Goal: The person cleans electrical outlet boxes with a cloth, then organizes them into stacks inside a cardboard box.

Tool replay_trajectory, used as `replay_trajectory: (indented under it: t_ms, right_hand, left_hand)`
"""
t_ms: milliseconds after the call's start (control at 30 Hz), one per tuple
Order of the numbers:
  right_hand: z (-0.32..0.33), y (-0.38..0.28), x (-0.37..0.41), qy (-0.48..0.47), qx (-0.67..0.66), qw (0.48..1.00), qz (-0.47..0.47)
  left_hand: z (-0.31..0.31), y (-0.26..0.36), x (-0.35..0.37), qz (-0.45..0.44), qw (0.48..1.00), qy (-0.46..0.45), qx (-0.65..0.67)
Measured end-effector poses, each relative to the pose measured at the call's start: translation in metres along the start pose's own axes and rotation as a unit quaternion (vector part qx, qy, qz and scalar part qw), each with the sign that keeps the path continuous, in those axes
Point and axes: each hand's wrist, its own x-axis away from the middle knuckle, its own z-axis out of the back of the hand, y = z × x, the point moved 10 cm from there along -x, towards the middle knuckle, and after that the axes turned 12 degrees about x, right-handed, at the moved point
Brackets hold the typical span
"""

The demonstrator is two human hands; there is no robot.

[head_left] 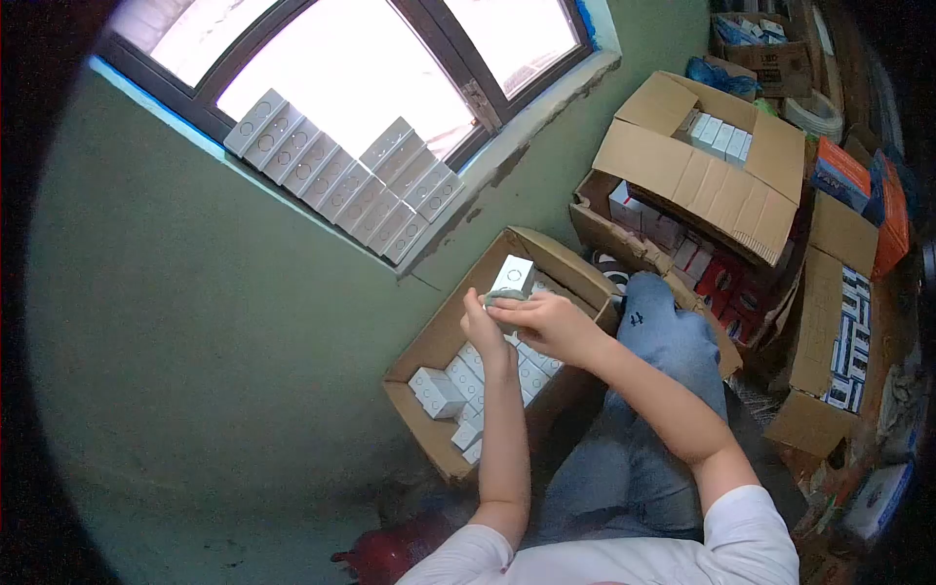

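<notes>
In front of me, above the open cardboard box [419,414], a small white carton [516,270] with a circle printed on it is held up. My left hand [483,330] is closed around its lower part, mostly hidden behind the other hand. A grey-green cloth [507,294] lies against the carton, and the fingers of my right hand [548,325] are closed on it. Below both hands, several similar white cartons [468,378] sit in the cardboard box, some tilted.
Stacked white cartons [336,180] line the windowsill [507,154] in stepped rows. At right stand a large open box [702,180] of cartons, a box of red-and-white packages [717,288] and a box of blue-and-white packages [850,336]. My knee [663,322] is beside the near box.
</notes>
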Motion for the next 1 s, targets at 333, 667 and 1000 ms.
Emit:
replay_trajectory:
  t_ms: [333,667,1000]
  right_hand:
    - [0.01,0.031,-0.003,-0.004,0.021,0.998,-0.063]
    - [0.022,0.068,0.0,0.056,0.11,0.982,-0.141]
    - [0.025,0.076,0.009,0.045,0.099,0.983,-0.151]
  left_hand:
    - [-0.006,-0.007,0.016,0.001,1.0,-0.015,-0.018]
    - [-0.017,-0.021,0.034,0.033,0.998,-0.042,-0.033]
    - [-0.041,-0.047,0.042,0.182,0.953,-0.243,-0.014]
